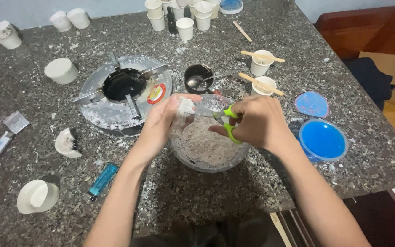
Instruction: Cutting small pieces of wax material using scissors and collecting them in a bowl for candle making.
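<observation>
While the left hand (pixel 161 123) pinches a white wax lump (pixel 185 107) over the clear bowl (pixel 206 160) at frame centre, the right hand (pixel 257 123) grips green-handled scissors (pixel 228 122), blades pointing left at the lump, just beside it.
</observation>
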